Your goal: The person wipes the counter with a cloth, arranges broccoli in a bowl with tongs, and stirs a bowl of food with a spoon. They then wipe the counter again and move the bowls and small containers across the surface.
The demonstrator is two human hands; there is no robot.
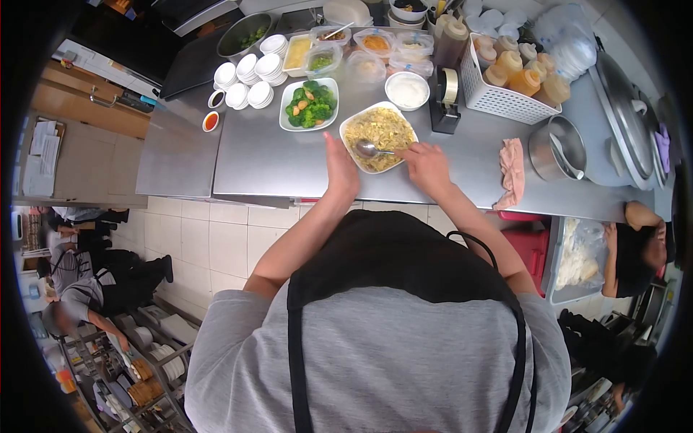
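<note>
My right hand is closed on the handle of a metal spoon. The spoon's bowl rests on fried rice with bits of egg, which fills a white square dish. At the dish's left side is my left hand, edge-on, fingers stretched out and palm toward the dish. Left of it stands a second white dish of broccoli with pale pieces on top. Just behind the rice is a round tub of white contents.
Stacked white sauce cups and a red sauce cup stand left. Plastic containers line the back. A tape dispenser, bottle basket, pink cloth and metal pot are right. Other people work nearby.
</note>
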